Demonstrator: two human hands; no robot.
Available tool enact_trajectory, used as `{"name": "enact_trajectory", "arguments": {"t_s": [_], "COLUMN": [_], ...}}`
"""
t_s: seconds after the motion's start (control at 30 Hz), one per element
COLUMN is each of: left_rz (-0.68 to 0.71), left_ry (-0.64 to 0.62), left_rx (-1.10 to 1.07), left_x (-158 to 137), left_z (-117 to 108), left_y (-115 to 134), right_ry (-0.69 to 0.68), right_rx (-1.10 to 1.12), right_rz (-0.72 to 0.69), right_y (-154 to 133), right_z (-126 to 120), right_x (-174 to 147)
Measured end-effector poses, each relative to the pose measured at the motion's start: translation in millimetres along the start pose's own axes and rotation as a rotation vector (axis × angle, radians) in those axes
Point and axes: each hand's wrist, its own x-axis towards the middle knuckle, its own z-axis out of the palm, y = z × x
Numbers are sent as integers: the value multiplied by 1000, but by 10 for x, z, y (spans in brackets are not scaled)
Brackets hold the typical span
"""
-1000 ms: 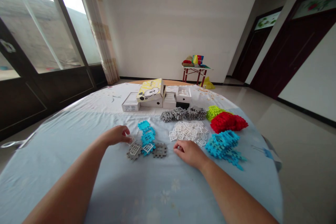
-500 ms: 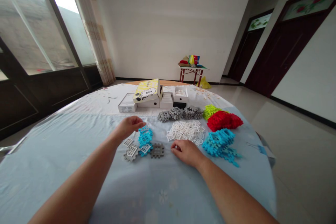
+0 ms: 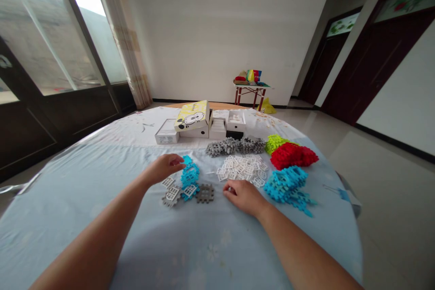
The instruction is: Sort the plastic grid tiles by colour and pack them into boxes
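My left hand (image 3: 166, 167) hovers at the left edge of a row of joined blue plastic building pieces (image 3: 190, 174), fingers apart and nothing seen between them. White window-shaped pieces (image 3: 168, 182) lie just below it, some on a grey toothed piece. Another grey square piece (image 3: 205, 193) sits between my hands. My right hand (image 3: 243, 195) rests on the cloth with its fingers curled together; what they hold, if anything, is hidden. Right behind it spreads a heap of white window pieces (image 3: 242, 168). A small blurred white piece (image 3: 210, 172) is left of that heap.
Blue (image 3: 287, 185), red (image 3: 292, 155), yellow-green (image 3: 276, 143) and grey (image 3: 236, 146) piles of pieces lie to the right and behind. White boxes (image 3: 167, 137) and a yellow-lidded box (image 3: 193, 115) stand at the back of the round table. A small side table (image 3: 251, 86) is by the wall.
The fingers of my left hand have parted, and the pale piece at their tips is gone from them. A blurred white piece now shows left of the white heap. My right hand stays put.
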Motion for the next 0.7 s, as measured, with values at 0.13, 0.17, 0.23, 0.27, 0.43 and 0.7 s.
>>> {"name": "enact_trajectory", "arguments": {"t_s": [0.13,0.17,0.23,0.27,0.43,0.7], "left_rz": [-56,-70,-87,-87,-87,-104], "left_ry": [-124,-142,-175,-191,-242,-207], "left_rx": [154,182,245,276,373,354], "left_x": [-148,-162,-167,-160,-110,-161], "left_z": [-121,-134,-143,-142,-128,-193], "left_y": [-244,-273,-303,-310,-347,-457], "right_ry": [6,7,22,43,224,116], "right_rx": [-2,3,9,9,-42,-182], "right_rz": [-3,-12,-40,-56,-132,-224], "right_y": [-1,-1,-10,-20,-124,-226], "right_z": [7,11,18,20,21,153], "right_x": [-6,-9,-12,-8,122,537]}}
